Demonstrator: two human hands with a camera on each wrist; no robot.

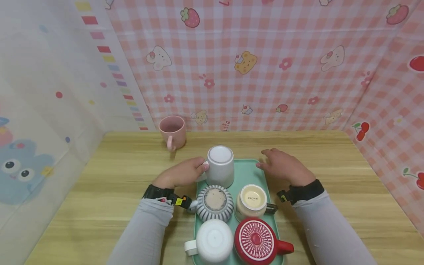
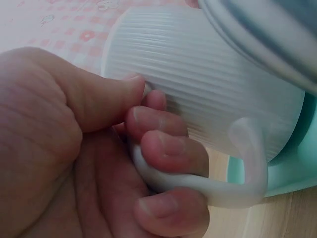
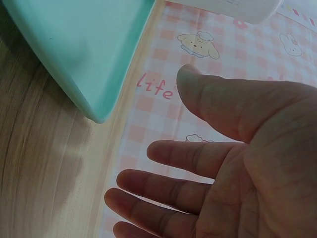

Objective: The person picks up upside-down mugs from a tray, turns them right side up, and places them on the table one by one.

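My left hand (image 1: pixel 186 171) grips the handle (image 2: pixel 213 191) of a white ribbed mug (image 1: pixel 220 167), fingers curled round it. This mug is upside down at the back left of a mint green tray (image 1: pixel 246 170). My right hand (image 1: pixel 287 166) holds nothing; its fingers are spread just right of the tray's back corner. Other upside-down mugs stand on the tray: a grey-and-white striped one (image 1: pixel 215 202), a cream one (image 1: pixel 252 200) with a dark handle, a plain white one (image 1: pixel 214 241) and a red one (image 1: pixel 255 240).
A pink mug (image 1: pixel 173 132) stands upright at the back left of the wooden table (image 1: pixel 126 176), near the wall. Pink checked cloth (image 1: pixel 232 92) covers the back wall, and patterned cloth also hangs at both sides.
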